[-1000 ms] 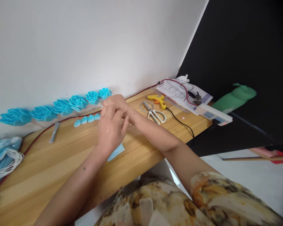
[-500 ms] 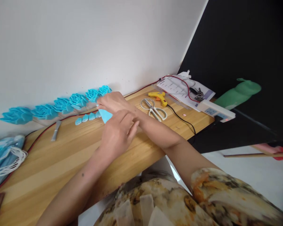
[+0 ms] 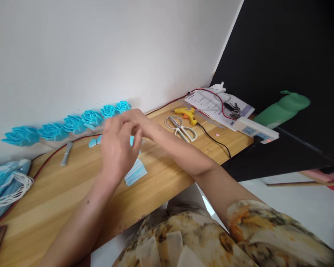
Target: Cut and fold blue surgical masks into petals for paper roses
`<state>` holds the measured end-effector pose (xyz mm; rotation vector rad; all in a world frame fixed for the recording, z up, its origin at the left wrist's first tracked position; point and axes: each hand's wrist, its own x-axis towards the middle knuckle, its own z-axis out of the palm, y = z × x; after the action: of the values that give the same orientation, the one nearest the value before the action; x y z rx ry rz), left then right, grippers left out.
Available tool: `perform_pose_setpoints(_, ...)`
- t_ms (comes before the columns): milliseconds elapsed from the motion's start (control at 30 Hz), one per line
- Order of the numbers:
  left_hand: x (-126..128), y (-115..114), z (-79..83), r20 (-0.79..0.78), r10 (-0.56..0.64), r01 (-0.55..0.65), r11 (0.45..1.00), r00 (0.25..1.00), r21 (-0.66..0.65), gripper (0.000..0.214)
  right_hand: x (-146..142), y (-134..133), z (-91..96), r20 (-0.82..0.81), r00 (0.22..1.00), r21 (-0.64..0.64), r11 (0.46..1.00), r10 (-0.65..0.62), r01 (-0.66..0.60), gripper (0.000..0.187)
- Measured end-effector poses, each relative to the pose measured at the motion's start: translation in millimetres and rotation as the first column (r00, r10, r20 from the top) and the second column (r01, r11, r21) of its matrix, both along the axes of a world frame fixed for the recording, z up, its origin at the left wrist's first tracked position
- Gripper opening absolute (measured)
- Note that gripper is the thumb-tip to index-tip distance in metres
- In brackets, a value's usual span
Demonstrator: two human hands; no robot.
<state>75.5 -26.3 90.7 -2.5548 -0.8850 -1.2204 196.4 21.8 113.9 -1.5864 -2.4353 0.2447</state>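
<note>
My left hand (image 3: 118,148) is over the tabletop, its fingers curled toward my right hand and its thumb standing apart. What its fingertips hold, if anything, is hidden. My right hand (image 3: 135,118) lies just behind it, with its fingers covered by the left one. A bit of blue sheet (image 3: 131,140) shows below the right hand, beside the left thumb. Under the hands lies a stack of light blue strips (image 3: 136,172). Small blue folded pieces (image 3: 92,142) lie left of my left hand, partly covered by it.
Blue artificial flowers (image 3: 54,131) line the wall. White-handled scissors (image 3: 186,133), a yellow glue gun (image 3: 187,113), papers (image 3: 208,105) and a power strip (image 3: 256,130) lie at right. A bundle of blue masks (image 3: 5,189) and a thin grey strip (image 3: 66,154) are at left.
My left hand has moved left and up, uncovering the stack of light blue strips. The blue sheet beneath my right hand shows less now, and the small folded pieces are more covered.
</note>
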Motion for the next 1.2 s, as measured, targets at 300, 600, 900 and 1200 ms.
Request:
perform_pose_setpoints(300, -2, -26, 20.8, -0.068, -0.467, 0.409, 0.829, 0.882, -0.382, 0.014, 6, 5, -0.6, 0.193, 0.981, 0.067, 0.997, 0.011, -0.024, 0.026)
perform_pose_setpoints(600, -53, 22, 42.9, 0.397, 0.039, 0.057, 0.972, 0.917, -0.228, 0.018, 43, -9, 25.1, -0.315, 0.896, 0.104, 0.95, 0.313, -0.295, 0.035)
perform_pose_setpoints(900, -51, 43, 29.8, 0.348, 0.01, 0.105, 0.945, 0.937, -0.31, 0.025, 52, 1, 17.0, -0.213, 0.972, 0.32, 0.933, -0.1, 0.167, 0.029)
perform_pose_setpoints(1200, -47, 50, 23.5, 0.39, -0.083, 0.307, 0.77, 0.917, -0.559, 0.052, 29, -23, 28.1, -0.44, 0.889, 0.331, 0.943, 0.124, 0.032, 0.029)
